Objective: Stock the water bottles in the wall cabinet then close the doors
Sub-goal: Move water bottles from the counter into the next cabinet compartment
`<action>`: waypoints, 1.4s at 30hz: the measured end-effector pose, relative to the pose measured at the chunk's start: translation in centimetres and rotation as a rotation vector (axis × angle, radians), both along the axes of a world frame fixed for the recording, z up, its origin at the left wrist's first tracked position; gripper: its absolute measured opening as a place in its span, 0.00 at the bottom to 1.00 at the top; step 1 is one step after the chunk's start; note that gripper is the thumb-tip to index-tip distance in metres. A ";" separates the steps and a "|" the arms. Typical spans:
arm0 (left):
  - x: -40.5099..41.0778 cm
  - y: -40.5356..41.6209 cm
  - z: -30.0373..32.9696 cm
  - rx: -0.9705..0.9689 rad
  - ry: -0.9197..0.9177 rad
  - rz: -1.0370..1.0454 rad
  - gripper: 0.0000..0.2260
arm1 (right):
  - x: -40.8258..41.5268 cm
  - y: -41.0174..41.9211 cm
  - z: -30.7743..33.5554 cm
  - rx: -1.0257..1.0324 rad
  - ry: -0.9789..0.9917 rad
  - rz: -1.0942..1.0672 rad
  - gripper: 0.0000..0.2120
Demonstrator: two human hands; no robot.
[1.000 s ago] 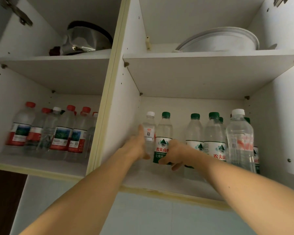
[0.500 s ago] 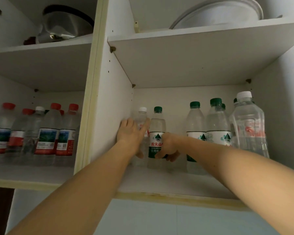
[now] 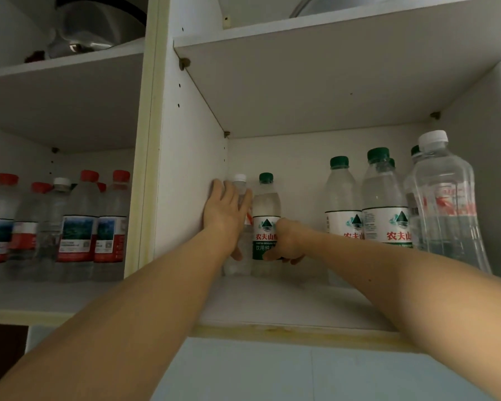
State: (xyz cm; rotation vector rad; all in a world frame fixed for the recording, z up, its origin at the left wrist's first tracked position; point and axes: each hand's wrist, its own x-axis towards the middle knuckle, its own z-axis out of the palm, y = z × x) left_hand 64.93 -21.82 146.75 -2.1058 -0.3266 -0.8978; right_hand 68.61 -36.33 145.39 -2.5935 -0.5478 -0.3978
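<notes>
Hands: both are reaching deep into the right-hand compartment of the wall cabinet (image 3: 191, 117), working the back corner.
Left hand: the left hand (image 3: 224, 211) is lying flat and spread, fingers extended, pressing against the white-capped bottle (image 3: 240, 195) with the fingertips up near its cap; it looks like it is nudging that bottle tight against the side panel just beyond the knuckles, to save room.
Right hand: the right hand (image 3: 286, 241) is curling around the lower label of the green-capped bottle (image 3: 266, 221), thumb in front, other fingers tucked behind; a real grasp, probably to slide it snug beside its neighbour.
Bottles in hand: both are standing upright on the shelf floor (image 3: 260, 302), touching or nearly so.
Further right of the right hand: more green-capped bottles (image 3: 385, 204) and a large clear bottle (image 3: 443, 204) are standing apart, leaving a gap.
Left of the left arm: red-capped bottles (image 3: 81, 221) are already filling the other compartment.
Judgement: stocking is looking nearly done; doors are not in view and closing is not yet done.
Risk: a hard push could be tipping the light white-capped one.
</notes>
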 end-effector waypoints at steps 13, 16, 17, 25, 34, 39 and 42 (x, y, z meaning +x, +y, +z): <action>-0.9 -0.6 0.0 -0.180 -0.076 -0.200 0.45 | -0.4 -1.0 0.5 -0.150 -0.141 -0.042 0.18; -1.5 -0.5 0.1 -0.228 -0.096 -0.292 0.42 | -2.9 -1.9 1.5 -0.161 -0.303 -0.033 0.19; -1.7 -0.6 0.1 -0.250 -0.119 -0.336 0.39 | -4.0 -2.4 1.7 -0.160 -0.374 -0.040 0.18; -3.0 -3.0 -0.5 -0.576 -0.213 -0.940 0.19 | -13.1 -8.6 0.0 -0.252 -0.872 -0.057 0.12; -4.5 -10.6 -0.2 -0.980 0.085 -1.174 0.36 | -17.5 -16.2 -2.3 -0.138 -0.996 -0.527 0.40; -3.5 -13.0 -0.4 -1.232 0.350 -1.215 0.39 | -16.4 -17.5 -3.7 0.240 -0.610 -0.478 0.54; -2.6 -13.4 -1.0 -1.321 0.430 -1.254 0.39 | -15.9 -17.7 -4.4 0.343 -0.495 -0.426 0.53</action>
